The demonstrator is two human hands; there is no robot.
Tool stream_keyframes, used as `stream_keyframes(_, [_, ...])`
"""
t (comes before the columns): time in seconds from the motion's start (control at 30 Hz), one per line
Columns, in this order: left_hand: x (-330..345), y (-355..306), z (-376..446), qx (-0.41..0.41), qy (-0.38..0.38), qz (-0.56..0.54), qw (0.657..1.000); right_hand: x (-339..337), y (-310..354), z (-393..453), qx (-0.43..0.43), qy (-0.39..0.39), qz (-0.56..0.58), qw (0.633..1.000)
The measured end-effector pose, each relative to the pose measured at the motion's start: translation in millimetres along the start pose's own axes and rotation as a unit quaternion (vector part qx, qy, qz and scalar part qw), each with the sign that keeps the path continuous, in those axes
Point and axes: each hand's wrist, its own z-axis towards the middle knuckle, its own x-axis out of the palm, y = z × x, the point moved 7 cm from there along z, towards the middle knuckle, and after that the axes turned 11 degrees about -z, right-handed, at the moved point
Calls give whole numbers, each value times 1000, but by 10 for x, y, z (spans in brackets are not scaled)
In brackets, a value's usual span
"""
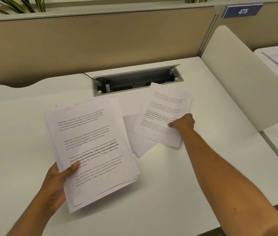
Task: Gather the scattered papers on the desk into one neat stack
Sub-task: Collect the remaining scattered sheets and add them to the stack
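Lower left of the frame: my left hand (56, 181) grips the gathered stack (92, 150), thumb pressed on top, its lower edges already fanning. Centre: blank sheets (140, 148) lie on the white desk (151, 201). Centre right: my right hand (183, 122) pinches a printed page (162, 118) near the open cable tray (134, 80). I judge a hasty pull could crease that page, or loosen the uneven stack.
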Motion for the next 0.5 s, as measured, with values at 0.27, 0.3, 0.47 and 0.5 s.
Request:
stream_keyframes(0.27, [-216,-15,-27,10,-41,5,999,-333,-218,-108,-103,36,177,978])
stream_keyframes(0.3, [-252,-13,-22,10,-45,6,999,-391,-245,-182,-111,56,198,972])
stream_keyframes(0.47, [-390,-19,2,19,-54,6,998,-436,-169,-828,-159,170,218,948])
stream_keyframes(0.5, [-394,-25,0,22,-53,6,998,-381,-118,-1008,-173,189,200,946])
